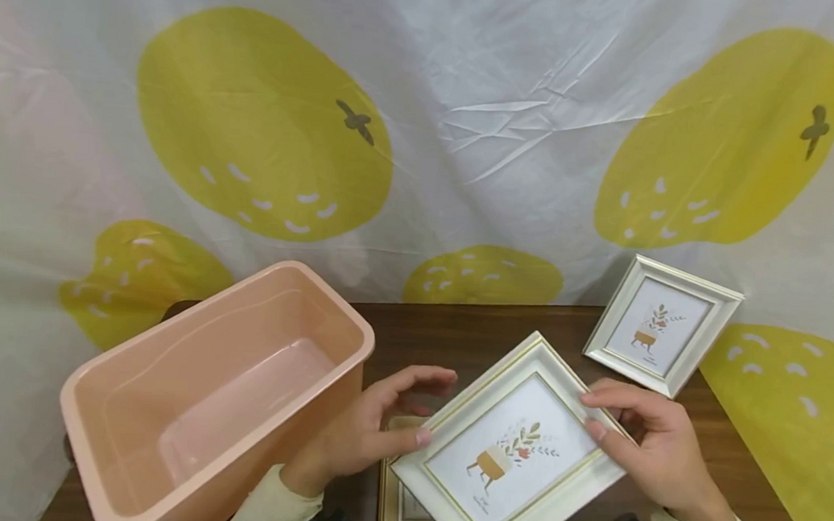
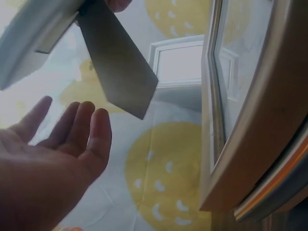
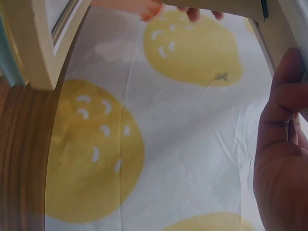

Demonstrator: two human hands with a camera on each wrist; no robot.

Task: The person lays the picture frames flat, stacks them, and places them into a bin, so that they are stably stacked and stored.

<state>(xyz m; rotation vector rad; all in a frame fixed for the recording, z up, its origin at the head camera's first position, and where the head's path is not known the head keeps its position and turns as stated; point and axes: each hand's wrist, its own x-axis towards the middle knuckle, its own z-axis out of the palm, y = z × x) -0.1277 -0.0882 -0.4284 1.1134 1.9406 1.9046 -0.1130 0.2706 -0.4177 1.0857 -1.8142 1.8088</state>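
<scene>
A white picture frame (image 1: 512, 453) with gold trim and a potted-plant print is tilted in front of me. My right hand (image 1: 654, 443) pinches its right edge, thumb on the front and fingers behind. On the other side my left hand (image 1: 376, 423) has its thumb tip at the frame's left edge. In the left wrist view its fingers (image 2: 98, 130) are spread loosely, apart from the frame. The frame's stand flap (image 2: 118, 62) sticks out from the back there. Beneath the held frame lies a stack of gold-edged frames (image 1: 391, 505), partly hidden.
To the left a deep pink plastic bin (image 1: 214, 400) stands with its opening up. A smaller white picture frame (image 1: 655, 326) stands at the back right of the dark wooden table (image 1: 485, 326). Behind hangs a white curtain (image 1: 481, 176) with yellow fruit prints.
</scene>
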